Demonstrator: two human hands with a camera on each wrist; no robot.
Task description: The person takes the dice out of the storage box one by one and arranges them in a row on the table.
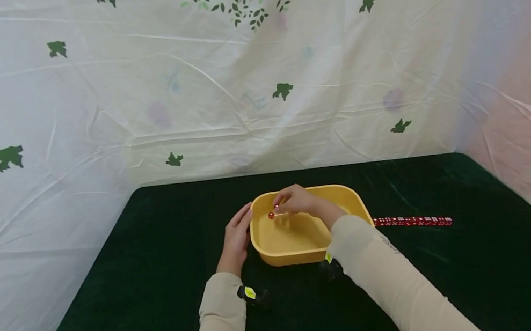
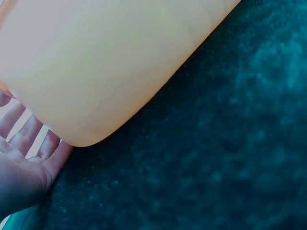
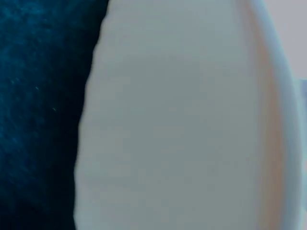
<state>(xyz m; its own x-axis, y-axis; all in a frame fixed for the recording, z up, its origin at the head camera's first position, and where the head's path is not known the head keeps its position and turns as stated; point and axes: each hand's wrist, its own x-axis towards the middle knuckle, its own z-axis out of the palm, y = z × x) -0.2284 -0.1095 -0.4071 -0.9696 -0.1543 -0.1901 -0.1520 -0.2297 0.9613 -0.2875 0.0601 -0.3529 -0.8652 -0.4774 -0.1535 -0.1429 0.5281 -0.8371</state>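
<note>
Right hand (image 1: 298,201) is over the back-left part of the yellow tub (image 1: 275,253), wrist bent down, fingers curled together. Fingertips pinch a small red die (image 1: 277,207) just above the tub's inside. A second red die (image 1: 271,215) sits just below and left of the fingertips; can't tell if it's touching the fingers or loose in the tub. Right forearm in a beige sleeve (image 1: 394,281) comes in from bottom right, crossing the tub's near right corner.

Left hand (image 1: 236,238) lies flat against the tub's left outer wall, fingers straight and close together, pointing away from the body, holding nothing. Left wrist view confirms it: palm and fingers (image 2: 24,139) spread along the tub's rounded corner (image 2: 105,72), on the cloth.

Tub sits mid-table on dark green cloth (image 1: 137,287). To its right, a row of red dice (image 1: 414,221) lies in a line on the cloth, its left end near the tub's right rim.

Right wrist view is blurred: only pale tub wall (image 3: 182,124) and dark cloth.
</note>
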